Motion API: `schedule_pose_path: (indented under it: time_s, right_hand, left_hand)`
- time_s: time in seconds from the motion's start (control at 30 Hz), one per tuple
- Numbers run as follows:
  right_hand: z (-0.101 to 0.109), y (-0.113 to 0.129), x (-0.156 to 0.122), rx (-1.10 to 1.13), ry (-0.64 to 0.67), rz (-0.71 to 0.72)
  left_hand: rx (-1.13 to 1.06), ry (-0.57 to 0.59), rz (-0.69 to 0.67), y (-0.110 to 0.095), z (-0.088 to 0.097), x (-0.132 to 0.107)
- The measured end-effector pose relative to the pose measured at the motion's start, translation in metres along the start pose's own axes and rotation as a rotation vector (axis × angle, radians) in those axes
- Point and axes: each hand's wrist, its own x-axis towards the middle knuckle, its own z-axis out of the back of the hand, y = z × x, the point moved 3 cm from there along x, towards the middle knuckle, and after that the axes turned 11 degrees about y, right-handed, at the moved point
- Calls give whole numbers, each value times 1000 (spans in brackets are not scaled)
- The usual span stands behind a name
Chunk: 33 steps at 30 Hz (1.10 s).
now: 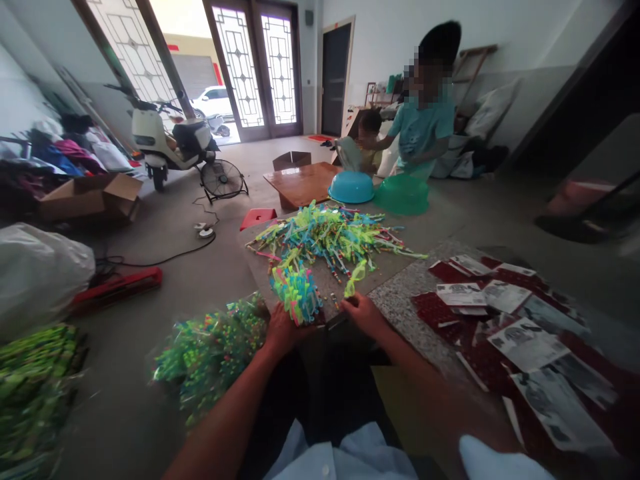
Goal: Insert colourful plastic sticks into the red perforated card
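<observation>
Grey concrete floor runs back to glazed doors (pixel 260 67), with a scooter (pixel 170 143) and a fan (pixel 221 179) parked before them. Near the camera stands a low board (pixel 390 270) heaped with bright plastic strips (pixel 330 237) in green, blue, yellow and pink.

At the board's near edge the person's left hand (pixel 283 330) is closed around a bundle (pixel 297 293) of these strips, held upright with the ends fanning out above the fist. Just to the right, the right hand (pixel 365 313) pinches a single green strip (pixel 355 279) between fingertips and thumb; that strip rises toward the heap. How many fingers press on it is hard to tell, since the hand is seen from behind.

Left of the hands, on the floor, lies a clear bag (pixel 215 353) packed with green pieces. Farther left sits another green stack (pixel 35 380). To the right a dark red cloth (pixel 450 313) is strewn with printed cards (pixel 525 343).

Beyond the heap are a blue basin (pixel 351 187) and a green basin (pixel 403 194), side by side and touching. Behind them another person in a teal shirt (pixel 423 130) bends toward a child (pixel 369 137).
</observation>
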Motion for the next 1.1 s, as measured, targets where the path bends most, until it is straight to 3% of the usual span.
schedule_pose_path:
  time_s: [0.1,0.23,0.4,0.63,0.97,1.1]
  right_hand:
    - [-36,13,-3,33,-40,43]
    - [-54,18,-5,-65,-62,70]
    - [-55,23,-9,-227,-51,90]
    - [-57,39,-10,-590,81,47]
    - [-62,53,-12,-676,173,-34]
    - [-55,49,-7,-669,291,-34]
  left_hand:
    - [-1,14,20,3,-4,1]
    - [-3,20,32,5,-7,3]
    - [-11,12,-3,5,-7,3]
    - [-6,26,7,6,-7,2]
    - [-5,7,-2,1,-3,2]
    - [1,9,5,0,-2,2]
